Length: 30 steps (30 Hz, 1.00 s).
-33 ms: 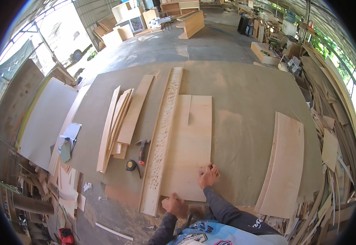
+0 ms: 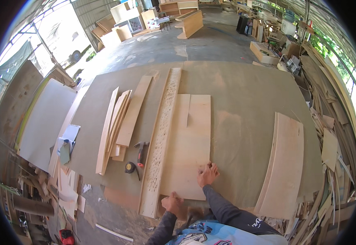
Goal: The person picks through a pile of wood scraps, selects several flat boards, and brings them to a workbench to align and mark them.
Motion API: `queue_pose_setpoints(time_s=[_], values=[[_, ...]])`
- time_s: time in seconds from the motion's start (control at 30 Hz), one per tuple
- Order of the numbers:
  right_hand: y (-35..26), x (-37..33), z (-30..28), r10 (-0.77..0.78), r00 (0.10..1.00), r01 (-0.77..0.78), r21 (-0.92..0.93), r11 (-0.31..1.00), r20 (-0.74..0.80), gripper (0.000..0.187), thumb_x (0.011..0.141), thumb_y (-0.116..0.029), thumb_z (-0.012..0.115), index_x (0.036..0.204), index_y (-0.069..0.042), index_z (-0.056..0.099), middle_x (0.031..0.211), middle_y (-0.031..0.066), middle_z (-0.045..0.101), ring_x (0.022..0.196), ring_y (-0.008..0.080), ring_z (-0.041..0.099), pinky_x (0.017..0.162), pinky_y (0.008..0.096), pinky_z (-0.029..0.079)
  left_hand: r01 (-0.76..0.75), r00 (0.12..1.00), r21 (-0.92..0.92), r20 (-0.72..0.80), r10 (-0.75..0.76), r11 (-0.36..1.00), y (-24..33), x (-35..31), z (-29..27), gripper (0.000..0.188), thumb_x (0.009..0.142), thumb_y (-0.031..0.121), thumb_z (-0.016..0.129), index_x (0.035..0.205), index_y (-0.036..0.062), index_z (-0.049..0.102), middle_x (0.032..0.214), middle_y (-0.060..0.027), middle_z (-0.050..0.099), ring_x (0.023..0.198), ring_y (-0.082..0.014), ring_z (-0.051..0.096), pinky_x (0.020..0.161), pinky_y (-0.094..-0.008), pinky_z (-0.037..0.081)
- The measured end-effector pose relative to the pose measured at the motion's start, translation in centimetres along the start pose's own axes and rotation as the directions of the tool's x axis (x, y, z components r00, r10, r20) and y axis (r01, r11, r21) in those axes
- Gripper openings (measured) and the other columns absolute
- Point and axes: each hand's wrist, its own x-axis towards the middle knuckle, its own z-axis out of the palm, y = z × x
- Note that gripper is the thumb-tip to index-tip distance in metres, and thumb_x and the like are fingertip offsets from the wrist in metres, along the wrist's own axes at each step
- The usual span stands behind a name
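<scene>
A pale plywood panel [image 2: 189, 151] lies flat in front of me. My left hand [image 2: 172, 203] is closed on its near edge, close to the left corner. Higher up, my right hand [image 2: 207, 174] has its fingers curled on the panel's right edge. A thin wood strip [image 2: 188, 110] rests on the panel's far part. Along the left side runs a long wooden board [image 2: 161, 143] with a raised rim and a face dotted with dark marks. The undersides of both hands are hidden.
Left of the long board lie a claw hammer [image 2: 140, 153], a tape measure [image 2: 130, 167] and several wood strips [image 2: 113, 130]. Curved-looking boards [image 2: 282, 163] lie on the right of the large worktable [image 2: 239, 90]. Scrap wood [image 2: 329, 163] is piled beyond its right edge.
</scene>
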Motion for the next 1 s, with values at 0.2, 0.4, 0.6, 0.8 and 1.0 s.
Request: queue_pose_setpoints(time_s=[0.2, 0.4, 0.6, 0.8, 1.0], values=[[-0.7, 6.6, 1.9, 0.0, 1.0, 0.0, -0.009, 1.0, -0.013, 0.05, 0.069, -0.017, 0.076, 0.111, -0.001, 0.055, 0.113, 0.0122, 0.045, 0.112, 0.0305, 0.042, 0.091, 0.0492, 0.028, -0.001, 1.0, -0.01, 0.006, 0.001, 1.0, 2.7, 3.3, 5.7, 0.032, 0.087, 0.012, 0.064, 0.089, -0.0177, 0.051, 0.078, -0.0264, 0.063, 0.057, -0.0349, 0.066, 0.05, -0.042, 0.06], [-1.9, 12.9, 3.8, 0.03, 0.999, -0.027, -0.068, 0.997, 0.043, 0.052, 0.074, -0.024, 0.075, 0.115, 0.0, 0.054, 0.115, 0.0125, 0.044, 0.113, 0.0298, 0.042, 0.092, 0.0487, 0.029, -0.049, 0.999, -0.035, -0.007, 0.049, 0.998, 5.8, 5.1, 11.1, 0.031, 0.086, 0.01, 0.066, 0.085, -0.0181, 0.054, 0.077, -0.0275, 0.063, 0.057, -0.0349, 0.067, 0.051, -0.0417, 0.061], [-1.4, 17.1, 4.6, 0.06, 0.992, -0.051, -0.091, 0.995, 0.108, 0.063, 0.074, -0.031, 0.076, 0.124, 0.0, 0.051, 0.119, 0.0123, 0.044, 0.116, 0.0301, 0.041, 0.095, 0.0492, 0.032, -0.181, 0.98, -0.046, 0.075, 0.184, 0.982, 7.0, 6.0, 14.4, 0.033, 0.085, 0.014, 0.066, 0.084, -0.0166, 0.055, 0.077, -0.0256, 0.063, 0.055, -0.0341, 0.066, 0.05, -0.0406, 0.061], [-0.5, 10.1, -0.4, -0.182, 0.936, 0.226, -0.118, 0.967, 0.302, 0.075, 0.073, -0.035, 0.076, 0.136, -0.005, 0.048, 0.144, 0.0186, 0.033, 0.128, 0.0377, 0.034, 0.105, 0.0527, 0.027, -0.421, 0.775, 0.879, 0.22, 0.593, 0.223, 8.8, 6.6, 12.1, 0.034, 0.082, 0.022, 0.068, 0.095, -0.0085, 0.062, 0.093, -0.0238, 0.067, 0.09, -0.0366, 0.067, 0.076, -0.0514, 0.055], [1.9, 1.9, -3.2, -0.344, 0.882, 0.379, -0.053, 0.924, 0.321, 0.069, 0.08, -0.037, 0.07, 0.14, -0.01, 0.048, 0.153, 0.0228, 0.022, 0.133, 0.0393, 0.027, 0.106, 0.0551, 0.022, -0.716, 0.317, 0.472, 0.876, 0.363, -0.514, 14.2, 7.2, 8.0, 0.065, 0.08, 0.034, 0.068, 0.134, 0.004, 0.048, 0.145, -0.0109, 0.042, 0.14, -0.0303, 0.029, 0.108, -0.0545, 0.029]])
